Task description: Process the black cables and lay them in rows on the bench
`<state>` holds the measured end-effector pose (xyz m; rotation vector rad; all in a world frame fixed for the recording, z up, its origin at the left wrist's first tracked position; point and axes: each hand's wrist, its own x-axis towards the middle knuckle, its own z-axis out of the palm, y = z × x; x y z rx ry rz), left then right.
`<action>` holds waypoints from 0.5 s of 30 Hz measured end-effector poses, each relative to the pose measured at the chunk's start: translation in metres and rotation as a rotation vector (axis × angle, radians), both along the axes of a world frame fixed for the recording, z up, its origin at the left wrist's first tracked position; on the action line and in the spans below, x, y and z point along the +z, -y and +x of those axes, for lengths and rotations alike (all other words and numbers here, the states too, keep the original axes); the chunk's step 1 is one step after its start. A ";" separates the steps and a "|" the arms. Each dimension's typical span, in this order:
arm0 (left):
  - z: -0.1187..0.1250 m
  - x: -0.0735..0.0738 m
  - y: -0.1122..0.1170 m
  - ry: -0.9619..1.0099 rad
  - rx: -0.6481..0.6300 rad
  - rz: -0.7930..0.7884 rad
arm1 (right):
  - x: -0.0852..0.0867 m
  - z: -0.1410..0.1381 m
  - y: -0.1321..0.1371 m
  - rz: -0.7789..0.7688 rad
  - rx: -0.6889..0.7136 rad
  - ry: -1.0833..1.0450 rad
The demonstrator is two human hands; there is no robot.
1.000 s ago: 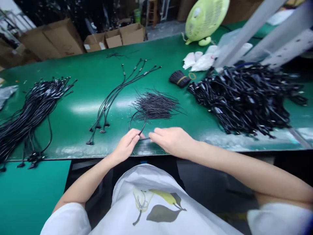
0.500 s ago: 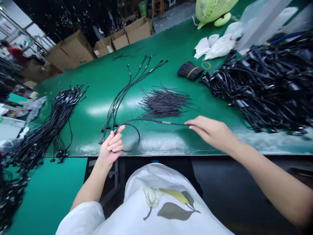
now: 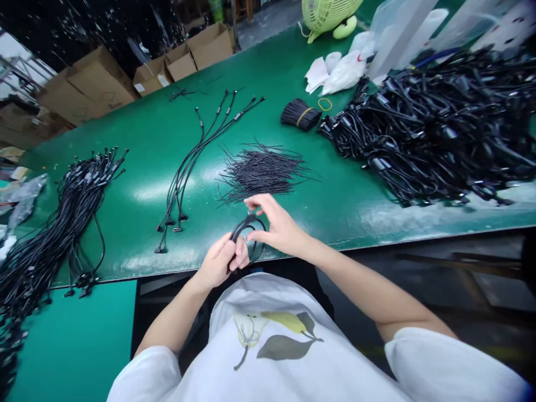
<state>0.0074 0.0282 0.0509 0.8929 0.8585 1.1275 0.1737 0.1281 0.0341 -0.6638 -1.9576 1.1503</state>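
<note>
left hand (image 3: 218,262) — gripping black cable coil (image 3: 263,237) | right hand (image 3: 278,226) — curving narrowly over it, grip unclear | risk: slack grip letting coil spring loose, snagging thin wire pile (image 3: 262,173)

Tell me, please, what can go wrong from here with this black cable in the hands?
The loop of black cable is gripped by the left hand, with the right hand around it; it might spring open. It could then catch the loose thin black wires just beyond. It is also close to the green workbench edge, so an end may drop.
</note>
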 end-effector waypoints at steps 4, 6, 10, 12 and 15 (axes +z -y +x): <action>0.008 -0.008 -0.011 0.110 0.129 -0.206 | -0.019 -0.025 0.015 -0.495 -0.158 -0.146; 0.013 -0.015 -0.014 0.158 0.227 -0.267 | -0.022 -0.033 0.022 -0.722 -0.197 -0.312; 0.016 -0.022 -0.010 0.253 0.337 -0.228 | -0.018 -0.035 0.025 -1.043 -0.024 -0.580; 0.014 -0.023 -0.006 0.145 0.236 -0.193 | -0.013 -0.034 0.026 -1.092 0.005 -0.636; 0.013 -0.021 0.000 -0.191 0.123 -0.085 | -0.003 -0.035 0.035 -0.971 -0.074 -0.604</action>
